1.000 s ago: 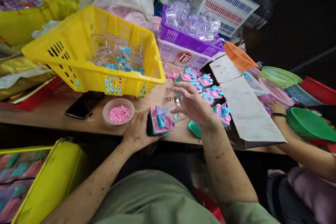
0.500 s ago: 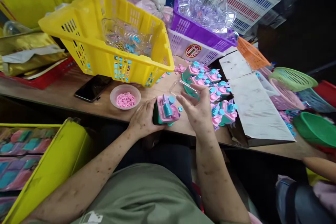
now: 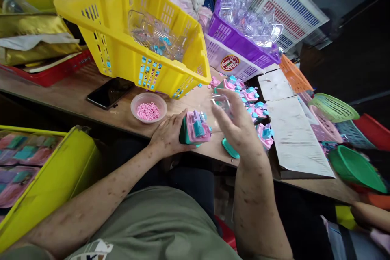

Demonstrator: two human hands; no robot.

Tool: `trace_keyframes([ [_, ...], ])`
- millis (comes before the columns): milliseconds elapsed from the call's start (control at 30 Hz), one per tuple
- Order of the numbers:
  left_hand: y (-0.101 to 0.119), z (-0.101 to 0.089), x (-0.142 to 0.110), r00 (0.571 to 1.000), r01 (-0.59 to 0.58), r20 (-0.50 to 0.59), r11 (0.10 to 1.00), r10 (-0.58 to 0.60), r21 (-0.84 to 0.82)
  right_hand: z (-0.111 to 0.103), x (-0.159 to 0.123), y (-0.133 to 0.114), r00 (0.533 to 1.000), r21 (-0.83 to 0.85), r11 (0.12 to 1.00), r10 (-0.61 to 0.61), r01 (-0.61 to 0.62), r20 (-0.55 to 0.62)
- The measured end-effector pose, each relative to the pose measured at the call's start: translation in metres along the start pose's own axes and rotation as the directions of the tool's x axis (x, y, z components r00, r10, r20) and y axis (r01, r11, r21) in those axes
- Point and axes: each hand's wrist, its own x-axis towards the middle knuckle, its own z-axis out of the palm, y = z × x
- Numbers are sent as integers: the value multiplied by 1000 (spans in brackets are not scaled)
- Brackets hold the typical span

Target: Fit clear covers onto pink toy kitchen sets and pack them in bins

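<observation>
My left hand (image 3: 169, 135) is closed around the side of a small toy set (image 3: 198, 128) with a green base, a pink top and purple and blue parts, at the table's front edge. To its right, my right hand (image 3: 239, 120) is raised, thumb and fingers curved around a clear plastic cover (image 3: 224, 102); motion blurs them and the hand hides part of the cover. A teal oval piece (image 3: 230, 148) lies on the table below that hand. Behind my right hand stand several similar toy sets (image 3: 250, 94), partly covered.
A bowl of small pink pieces (image 3: 148, 108) and a dark phone (image 3: 109, 92) lie to the left. Behind them stands a yellow basket (image 3: 122, 46). A purple basket (image 3: 240, 38) holds clear covers. White cardboard (image 3: 300, 136) and a green basket (image 3: 356, 169) are on the right.
My right hand has shifted a little right with the clear cover, and the teal oval piece now shows below it. The left hand still holds the toy set. The whole view has tilted slightly.
</observation>
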Motion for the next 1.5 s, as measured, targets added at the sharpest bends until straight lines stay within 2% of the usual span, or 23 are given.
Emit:
trace_keyframes([
  [167, -2, 1, 1, 1000, -22, -4, 1000, 22, 2, 31, 8, -17, 993, -120, 988, -85, 94, 78],
  [300, 1, 2, 1, 1000, 12, 14, 1000, -12, 7, 40, 2, -14, 995, -135, 987, -86, 91, 40],
  [600, 5, 0, 2, 998, 49, 35, 998, -50, 26, 43, -9, -16, 995, -227, 971, -89, 76, -50],
  [1133, 11, 0, 4, 997, 66, 36, 998, -65, -25, 39, -10, -23, 1000, -308, 951, -11, 11, 2],
  [1400, 11, -2, 3, 997, 66, 51, 997, -65, -32, 35, -9, -24, 999, -335, 941, -27, 35, 27],
  [1500, 10, -3, 3, 997, 60, 43, 997, -58, -47, 31, -3, -23, 996, -337, 939, -36, 62, 83],
])
